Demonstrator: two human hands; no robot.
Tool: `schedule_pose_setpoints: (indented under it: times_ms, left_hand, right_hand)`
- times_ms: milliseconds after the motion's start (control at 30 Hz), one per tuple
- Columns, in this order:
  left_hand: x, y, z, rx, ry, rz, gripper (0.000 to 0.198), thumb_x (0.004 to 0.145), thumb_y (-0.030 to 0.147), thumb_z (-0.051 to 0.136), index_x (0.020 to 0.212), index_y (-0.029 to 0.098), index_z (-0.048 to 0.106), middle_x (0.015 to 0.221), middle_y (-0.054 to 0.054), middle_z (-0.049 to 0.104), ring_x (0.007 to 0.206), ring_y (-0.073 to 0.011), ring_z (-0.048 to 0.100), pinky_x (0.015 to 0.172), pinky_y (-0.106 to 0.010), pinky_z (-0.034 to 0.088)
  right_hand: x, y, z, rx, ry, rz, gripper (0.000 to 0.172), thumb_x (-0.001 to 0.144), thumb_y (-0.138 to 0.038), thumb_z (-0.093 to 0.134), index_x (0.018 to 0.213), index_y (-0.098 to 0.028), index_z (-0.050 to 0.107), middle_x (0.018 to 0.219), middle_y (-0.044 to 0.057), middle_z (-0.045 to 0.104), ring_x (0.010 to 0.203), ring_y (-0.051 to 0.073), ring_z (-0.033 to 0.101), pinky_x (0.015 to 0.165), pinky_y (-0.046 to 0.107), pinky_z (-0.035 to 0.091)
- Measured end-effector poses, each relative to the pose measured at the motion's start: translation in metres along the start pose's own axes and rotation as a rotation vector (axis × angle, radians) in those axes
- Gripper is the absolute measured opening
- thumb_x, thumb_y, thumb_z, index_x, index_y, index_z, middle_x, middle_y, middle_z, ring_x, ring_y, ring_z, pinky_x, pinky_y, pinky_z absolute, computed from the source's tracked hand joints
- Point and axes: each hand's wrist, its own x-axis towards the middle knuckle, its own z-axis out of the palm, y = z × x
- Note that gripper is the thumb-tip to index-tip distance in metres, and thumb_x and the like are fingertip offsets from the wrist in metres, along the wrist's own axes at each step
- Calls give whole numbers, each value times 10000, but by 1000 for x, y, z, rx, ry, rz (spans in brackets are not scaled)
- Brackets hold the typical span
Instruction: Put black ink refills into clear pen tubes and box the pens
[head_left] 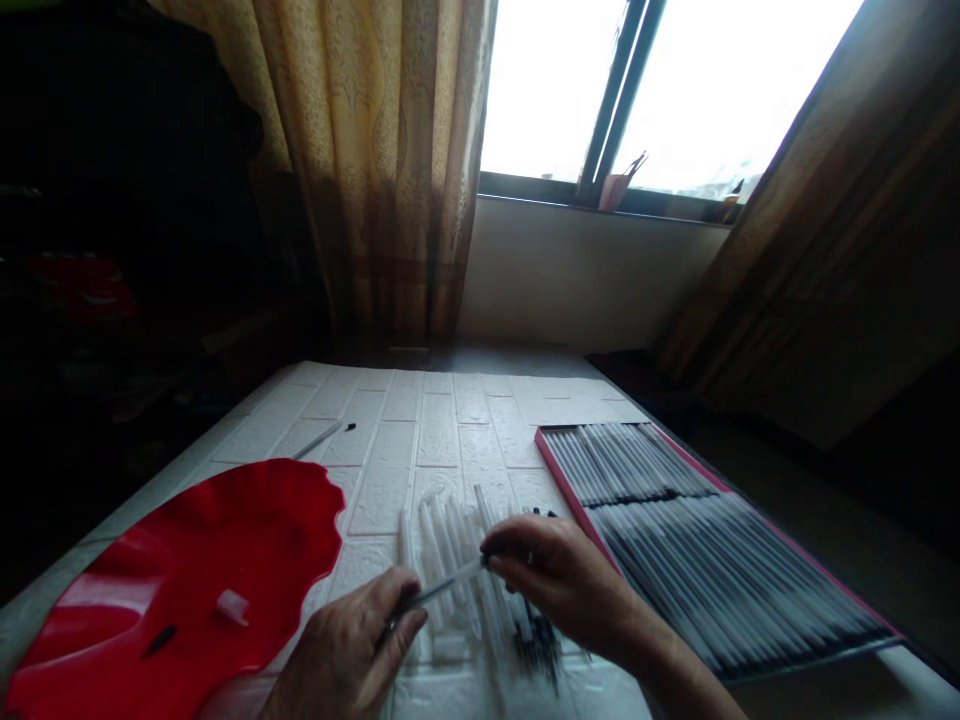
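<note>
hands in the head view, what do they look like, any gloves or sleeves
Both the left hand and the right hand are bare, with no gloves or wristband in view. The right forearm is uncovered down to the picture's edge, so no sleeve shows. The left is cut off near the wrist, no cuff visible. Rings are too dim to tell.
</note>
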Motion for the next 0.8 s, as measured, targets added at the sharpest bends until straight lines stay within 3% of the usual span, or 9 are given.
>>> schedule_pose_setpoints:
  times_ms: [233, 367, 567, 800]
  left_hand:
    - [0, 0, -1, 27, -47, 18, 293, 1019, 374, 356, 949, 256, 615, 771, 15, 729, 700, -130, 737, 635, -148, 563]
    - [-1, 1, -3, 23, -7, 25, 264, 1032, 383, 319, 1059, 277, 559, 864, 27, 761, 760, -127, 756, 679, -139, 561]
    - [0, 5, -4, 64, 18, 9, 222, 1024, 470, 309, 1042, 298, 448, 681, 88, 702, 569, -127, 729, 519, -149, 528]
    - [4, 7, -4, 86, 38, 64, 253, 1048, 387, 264, 929, 295, 467, 684, 83, 685, 594, -112, 722, 552, -143, 511]
  right_hand:
    - [0, 1, -2, 5, -1, -3, 101, 837, -200, 629, 882, -181, 717, 701, 4, 678, 624, 125, 604, 598, 213, 454]
    - [1, 1, -2, 4, -1, 9, 107, 834, -192, 626, 882, -178, 720, 693, 1, 677, 599, 119, 603, 588, 211, 455]
    - [1, 0, -3, 1, -2, 2, 102, 832, -195, 630, 870, -175, 722, 699, 5, 681, 603, 117, 603, 589, 210, 456]
    - [0, -5, -5, -11, -6, -15, 99, 830, -200, 631, 843, -177, 726, 678, 4, 680, 607, 118, 595, 576, 208, 440]
